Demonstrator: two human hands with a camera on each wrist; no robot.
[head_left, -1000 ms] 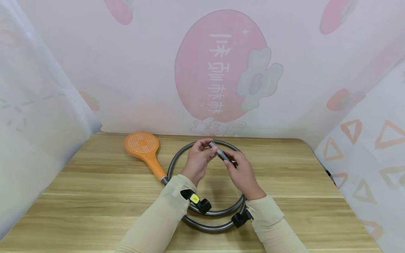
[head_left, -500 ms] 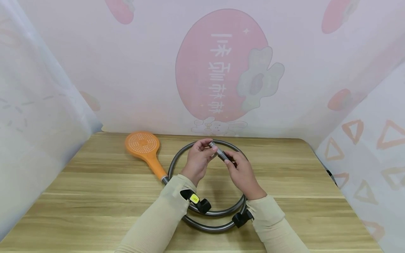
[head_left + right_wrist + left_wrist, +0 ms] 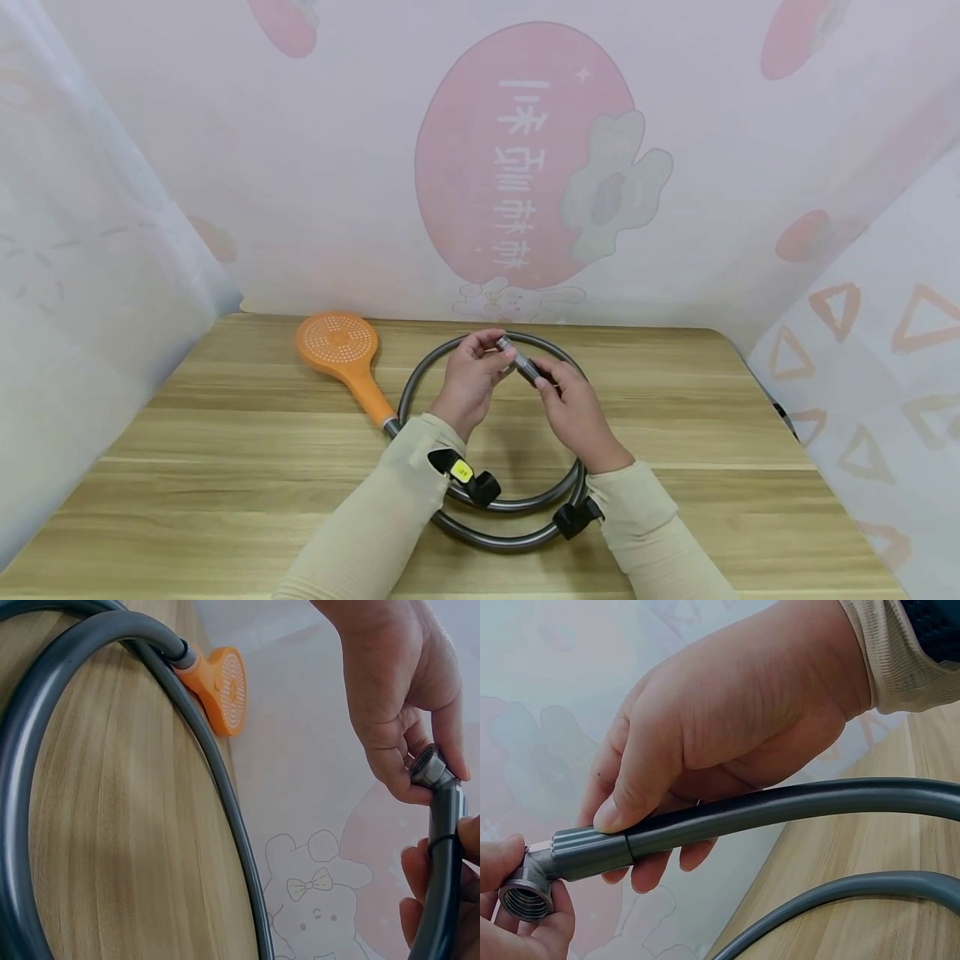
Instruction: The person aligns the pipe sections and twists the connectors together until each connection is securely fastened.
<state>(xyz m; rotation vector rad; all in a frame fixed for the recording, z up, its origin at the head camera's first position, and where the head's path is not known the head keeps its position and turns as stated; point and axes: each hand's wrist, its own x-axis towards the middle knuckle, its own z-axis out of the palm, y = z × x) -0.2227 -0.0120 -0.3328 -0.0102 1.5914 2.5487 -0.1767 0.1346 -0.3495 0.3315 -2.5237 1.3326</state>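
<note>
My left hand [image 3: 467,379] pinches a silver elbow fitting [image 3: 540,865] with thumb and fingers. Threads show inside the fitting's round mouth in the left wrist view. The fitting sits at the end of a dark grey shower hose [image 3: 504,546]. My right hand [image 3: 573,412] grips the hose just behind that, its thumb on the ribbed collar [image 3: 592,853]. Both hands hold this end up over the table. The hose's other end runs into an orange shower head [image 3: 337,337], which lies face up at the back left.
The hose lies in wide loops on the wooden table [image 3: 712,467], beneath and around my forearms. A printed curtain [image 3: 345,150] rises behind the table and along both sides. A black camera [image 3: 486,488] is strapped to my left wrist, another camera [image 3: 577,518] to my right.
My right hand and wrist shift very slightly to the right. The left hand keeps its pinch on the fitting, and the shower head stays where it was.
</note>
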